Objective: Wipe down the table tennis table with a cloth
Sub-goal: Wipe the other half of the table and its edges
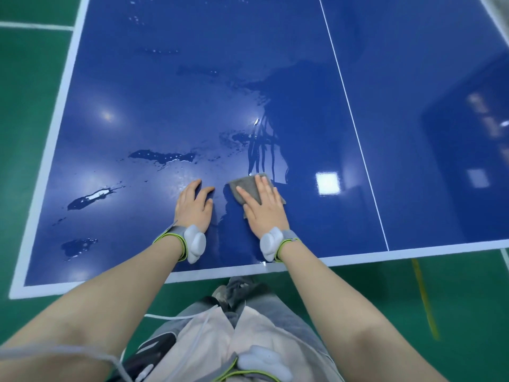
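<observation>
Head view looks down on the right hand [265,206], laid flat with straight fingers pressing on a small grey, crumpled wiping cloth [248,187]; nothing is curled round the cloth, which sticks out beyond the fingertips and at both sides of the palm. Just beside it, the left hand [194,205] rests palm down on the bare surface, fingers relaxed and holding nothing, apart from the cloth. Both wrists carry grey bands edged in green, each with a white moulded sensor [195,243]. Under the hands lies the glossy blue table tennis table [413,78] with its white border and a thin white centre line [355,128] to the right of the cloth. Dark wet patches [162,156] spread ahead and to the left of the left hand. Around the table is green flooring [27,92].
</observation>
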Action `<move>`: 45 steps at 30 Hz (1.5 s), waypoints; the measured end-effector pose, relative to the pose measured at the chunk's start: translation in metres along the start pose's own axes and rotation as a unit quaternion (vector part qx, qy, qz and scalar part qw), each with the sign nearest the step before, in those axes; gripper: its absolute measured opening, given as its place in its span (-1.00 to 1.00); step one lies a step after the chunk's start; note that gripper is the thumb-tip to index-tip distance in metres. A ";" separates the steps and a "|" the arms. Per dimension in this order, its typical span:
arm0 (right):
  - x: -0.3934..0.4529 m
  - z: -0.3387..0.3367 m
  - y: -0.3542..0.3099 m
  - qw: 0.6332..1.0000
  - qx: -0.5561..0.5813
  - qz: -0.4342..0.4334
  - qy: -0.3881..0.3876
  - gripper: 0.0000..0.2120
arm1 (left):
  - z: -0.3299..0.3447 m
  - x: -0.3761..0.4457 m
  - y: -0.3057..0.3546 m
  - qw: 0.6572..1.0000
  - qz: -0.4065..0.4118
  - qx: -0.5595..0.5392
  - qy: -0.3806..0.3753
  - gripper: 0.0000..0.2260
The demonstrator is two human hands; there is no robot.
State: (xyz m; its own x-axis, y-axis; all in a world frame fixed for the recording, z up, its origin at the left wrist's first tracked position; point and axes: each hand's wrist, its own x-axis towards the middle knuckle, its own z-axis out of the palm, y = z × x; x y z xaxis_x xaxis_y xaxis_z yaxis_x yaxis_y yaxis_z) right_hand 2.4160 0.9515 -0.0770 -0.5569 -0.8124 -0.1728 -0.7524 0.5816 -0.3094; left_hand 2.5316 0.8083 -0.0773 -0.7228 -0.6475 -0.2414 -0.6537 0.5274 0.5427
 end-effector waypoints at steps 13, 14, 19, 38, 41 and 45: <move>0.043 -0.003 -0.016 0.998 -0.041 0.035 -0.035 -0.53 | 0.000 0.014 0.009 0.997 -0.062 -0.026 0.031 -0.66; 0.045 -0.003 -0.016 0.998 -0.041 0.001 -0.047 -0.54 | 0.000 0.016 0.009 0.997 -0.065 -0.026 0.030 -0.65; 0.054 -0.011 0.012 0.997 0.003 -0.072 -0.005 -0.53 | -0.002 0.025 0.017 0.996 -0.079 -0.033 0.025 -0.65; 0.103 -0.024 0.008 0.985 -0.065 -0.136 -0.090 -0.54 | 0.002 0.048 0.027 0.991 -0.096 -0.045 0.078 -0.65; 0.115 -0.032 0.033 0.985 -0.042 -0.148 -0.073 -0.55 | 0.001 0.053 0.026 0.991 -0.097 -0.048 0.075 -0.65; 0.141 -0.041 0.057 0.998 -0.044 0.030 -0.032 -0.55 | -0.001 0.056 0.022 0.994 -0.091 -0.034 0.048 -0.62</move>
State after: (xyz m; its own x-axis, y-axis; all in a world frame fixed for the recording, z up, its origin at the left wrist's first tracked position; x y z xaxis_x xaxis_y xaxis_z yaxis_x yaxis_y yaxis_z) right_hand 2.2803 0.8713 -0.0810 -0.5801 -0.7757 -0.2485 -0.7481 0.6281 -0.2142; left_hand 2.4771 0.7830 -0.0776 -0.5665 -0.7805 -0.2645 -0.7533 0.3603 0.5502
